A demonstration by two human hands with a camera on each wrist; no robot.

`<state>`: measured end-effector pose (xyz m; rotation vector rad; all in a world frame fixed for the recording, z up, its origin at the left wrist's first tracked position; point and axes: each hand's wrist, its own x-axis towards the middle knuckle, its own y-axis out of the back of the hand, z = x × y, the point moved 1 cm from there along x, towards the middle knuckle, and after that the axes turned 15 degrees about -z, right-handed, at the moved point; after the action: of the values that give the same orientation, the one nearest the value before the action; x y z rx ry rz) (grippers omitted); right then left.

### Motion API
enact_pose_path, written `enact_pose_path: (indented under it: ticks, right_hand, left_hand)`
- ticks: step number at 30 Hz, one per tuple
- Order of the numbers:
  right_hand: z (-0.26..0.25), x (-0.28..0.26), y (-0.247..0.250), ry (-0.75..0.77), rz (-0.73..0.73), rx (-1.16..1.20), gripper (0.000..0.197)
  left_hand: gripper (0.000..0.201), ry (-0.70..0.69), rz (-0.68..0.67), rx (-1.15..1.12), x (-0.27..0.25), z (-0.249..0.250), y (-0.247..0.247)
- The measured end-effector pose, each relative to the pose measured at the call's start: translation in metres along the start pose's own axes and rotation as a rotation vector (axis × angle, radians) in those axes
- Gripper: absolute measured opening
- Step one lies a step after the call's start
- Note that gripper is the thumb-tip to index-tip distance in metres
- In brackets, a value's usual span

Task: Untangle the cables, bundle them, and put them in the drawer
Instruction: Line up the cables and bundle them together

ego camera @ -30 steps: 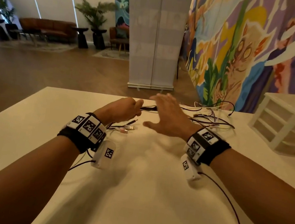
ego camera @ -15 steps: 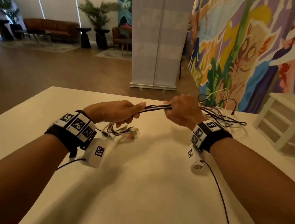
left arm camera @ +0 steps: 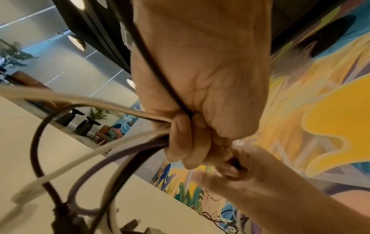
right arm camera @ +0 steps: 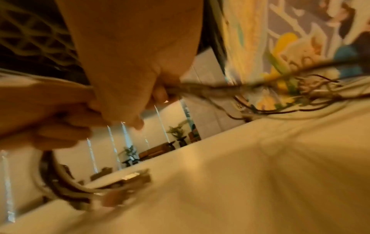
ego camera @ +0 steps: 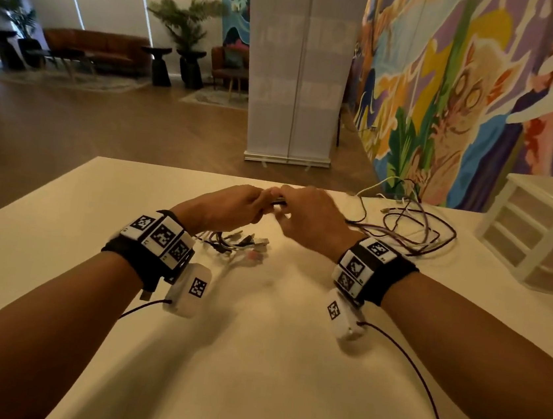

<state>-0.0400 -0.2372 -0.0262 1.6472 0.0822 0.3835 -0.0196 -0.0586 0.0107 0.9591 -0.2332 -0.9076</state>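
Observation:
Both hands meet above the far middle of the white table [ego camera: 251, 361]. My left hand [ego camera: 231, 204] grips a bunch of cables [left arm camera: 112, 150], white, purple and black, whose plug ends [ego camera: 247, 244] hang down to the table beneath it. My right hand [ego camera: 309, 213] holds the same bunch right beside the left; the cables [right arm camera: 210, 90] run out of its fist to the right. From there they trail into a loose tangle [ego camera: 411, 224] on the table. A white drawer unit [ego camera: 542, 225] stands at the far right, its drawers closed.
A white roll-up banner [ego camera: 297, 74] stands on the floor beyond the table's far edge. A painted wall runs behind the drawer unit. Thin black leads from the wrist cameras lie across the near table.
The right hand first took hold of the cables beside the left hand, then slid left along them until the two hands touch. The tangle at the right shifted a little.

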Motion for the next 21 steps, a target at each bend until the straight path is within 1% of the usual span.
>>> enact_pose_path:
  ticks: [1, 2, 5, 6, 8, 10, 13, 15, 17, 18, 19, 20, 21]
  right_hand:
    - [0.005, 0.0, 0.005, 0.002, 0.05, -0.071, 0.019]
    - [0.011, -0.001, 0.009, 0.007, 0.096, -0.127, 0.021]
    - [0.027, -0.007, 0.019, -0.036, 0.201, -0.155, 0.04]
    - [0.035, -0.009, 0.022, -0.076, 0.254, -0.136, 0.043]
    - [0.046, -0.013, 0.029, -0.159, 0.334, -0.111, 0.046]
    - [0.051, -0.016, 0.032, -0.212, 0.32, -0.089, 0.046]
    - [0.054, -0.014, 0.031, -0.235, 0.269, -0.078, 0.039]
    - [0.055, -0.014, 0.032, -0.274, 0.166, -0.083, 0.036]
    - [0.053, -0.014, 0.031, -0.299, 0.083, -0.104, 0.032]
    - [0.048, -0.016, 0.028, -0.275, 0.083, -0.133, 0.04]
    - [0.041, -0.018, 0.024, -0.22, 0.095, -0.166, 0.054]
    - [0.033, -0.021, 0.017, -0.137, 0.108, -0.171, 0.066]
    - [0.023, -0.023, 0.01, -0.044, 0.111, -0.166, 0.073]
  left_hand:
    - [0.054, -0.008, -0.019, -0.03, -0.001, 0.001, -0.003]
    - [0.051, -0.008, -0.045, -0.049, -0.002, 0.001, -0.005]
    - [0.042, -0.01, -0.154, -0.068, -0.01, -0.002, -0.002]
    - [0.039, -0.026, -0.185, -0.077, -0.013, -0.004, 0.001]
    - [0.033, -0.053, -0.191, -0.067, -0.017, -0.008, 0.005]
    - [0.029, -0.061, -0.194, -0.106, -0.017, -0.008, 0.003]
    - [0.019, -0.051, -0.203, -0.311, -0.011, 0.0, -0.013]
    - [0.023, -0.059, -0.18, -0.355, -0.006, 0.0, -0.019]
    - [0.027, -0.066, -0.128, -0.329, -0.001, -0.003, -0.021]
    - [0.029, -0.065, -0.103, -0.314, 0.002, -0.005, -0.021]
    - [0.031, -0.061, -0.086, -0.311, 0.003, -0.004, -0.02]
    - [0.032, -0.06, -0.078, -0.32, 0.005, -0.003, -0.019]
    - [0.032, -0.068, -0.075, -0.328, 0.006, -0.001, -0.018]
